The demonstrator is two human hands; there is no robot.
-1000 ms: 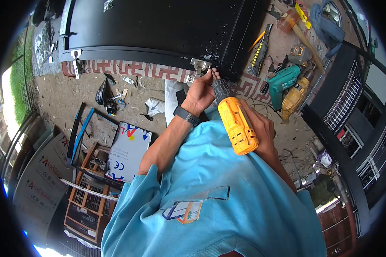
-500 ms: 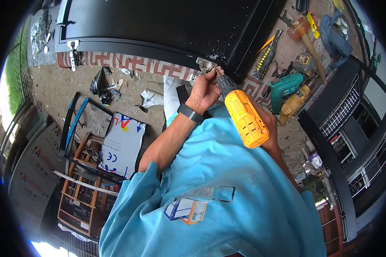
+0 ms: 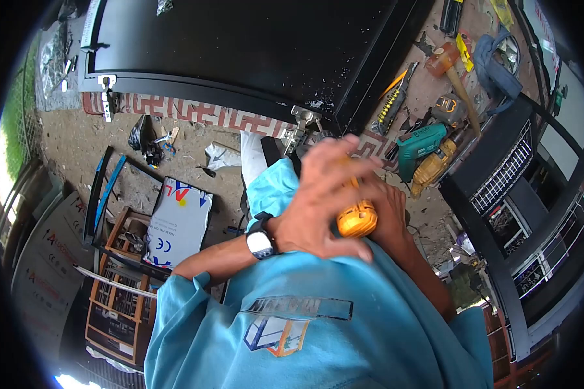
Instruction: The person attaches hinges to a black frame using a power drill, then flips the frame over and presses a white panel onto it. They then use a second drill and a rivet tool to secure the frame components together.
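My left hand, with a watch on its wrist, is blurred, its fingers spread over the yellow cordless drill. It holds nothing that I can see. My right hand is closed around the drill's handle, partly hidden behind the drill and my left hand. The drill's front end is mostly covered by my left hand. Just beyond the hands, a metal cabinet hinge sits at the near edge of a black framed panel. A second hinge is on that edge farther left.
At right lie a green power tool, a yellow power tool, a mallet and a utility knife. Black frames stand beyond them. At left are a wooden rack and a printed sheet.
My left hand has left the hinge and come back over the drill, its fingers spreading. The drill has drawn back from the hinge toward my body in my right hand.
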